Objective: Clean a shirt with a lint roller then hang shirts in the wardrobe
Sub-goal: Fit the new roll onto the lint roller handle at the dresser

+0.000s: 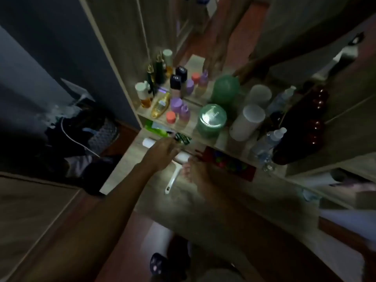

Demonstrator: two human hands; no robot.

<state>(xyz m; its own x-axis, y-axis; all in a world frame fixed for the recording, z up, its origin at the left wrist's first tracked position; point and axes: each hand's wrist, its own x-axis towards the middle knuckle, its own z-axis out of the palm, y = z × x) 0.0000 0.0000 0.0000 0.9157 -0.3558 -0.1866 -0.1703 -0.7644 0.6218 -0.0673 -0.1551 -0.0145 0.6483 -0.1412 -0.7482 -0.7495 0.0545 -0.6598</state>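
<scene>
A white lint roller lies on the wooden dressing table, its handle pointing toward me. My left hand reaches in from the lower left and curls over the left part of the roller's head. My right hand, blurred, comes from the lower right with its fingertips at the right end of the head; whether it grips is unclear. No shirt can be made out in this dim view.
Bottles and jars crowd the shelf behind: purple bottles, a green jar, a white tube. A red box lies right of the roller. Dark clothes and a cable lie on the floor at left.
</scene>
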